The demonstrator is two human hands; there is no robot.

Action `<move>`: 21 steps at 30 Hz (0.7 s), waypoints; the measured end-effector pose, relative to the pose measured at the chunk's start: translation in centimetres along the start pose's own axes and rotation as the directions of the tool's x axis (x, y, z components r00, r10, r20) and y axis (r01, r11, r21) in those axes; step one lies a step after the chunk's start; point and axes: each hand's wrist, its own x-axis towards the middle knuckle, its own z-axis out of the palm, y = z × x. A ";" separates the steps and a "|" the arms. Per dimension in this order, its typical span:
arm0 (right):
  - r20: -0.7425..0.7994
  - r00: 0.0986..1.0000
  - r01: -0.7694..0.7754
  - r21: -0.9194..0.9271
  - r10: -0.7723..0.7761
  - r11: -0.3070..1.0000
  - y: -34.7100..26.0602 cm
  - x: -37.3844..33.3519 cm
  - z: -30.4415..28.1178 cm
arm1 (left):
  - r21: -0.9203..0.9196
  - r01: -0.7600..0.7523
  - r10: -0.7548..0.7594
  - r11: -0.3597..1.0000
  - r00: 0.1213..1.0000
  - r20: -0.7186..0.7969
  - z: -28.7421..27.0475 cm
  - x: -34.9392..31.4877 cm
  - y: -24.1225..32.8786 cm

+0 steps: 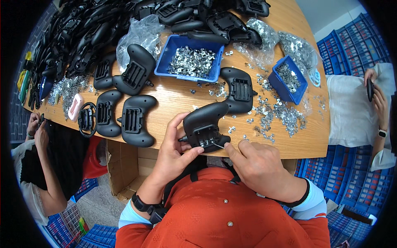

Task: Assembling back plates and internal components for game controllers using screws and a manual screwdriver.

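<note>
A: Left hand clamped on the matte black plastic controller shell, open compartment up, at the wooden worktop edge.
B: Right hand pinches a thin wire at that shell.

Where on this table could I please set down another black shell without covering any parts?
Bare wood lies between the large blue bin and the held shell, right of the finished shell. Another patch is the far right corner. Loose metal clips crowd the right; the shell pile fills the far left.
</note>
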 end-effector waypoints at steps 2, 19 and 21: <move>-0.010 1.000 0.000 -0.008 0.000 1.000 -0.1 -0.1 -0.1 | -0.016 0.085 -0.085 0.996 0.996 0.043 -0.2 -0.2 -0.2; -0.012 0.999 0.044 -0.109 -0.045 0.993 -0.6 0.5 0.2 | 0.087 0.081 -0.084 0.993 0.996 0.021 0.4 -0.4 0.1; 0.007 0.999 0.043 -0.122 -0.042 0.992 -0.8 0.8 0.0 | 0.122 0.075 -0.078 0.990 0.997 0.018 0.5 -0.4 0.1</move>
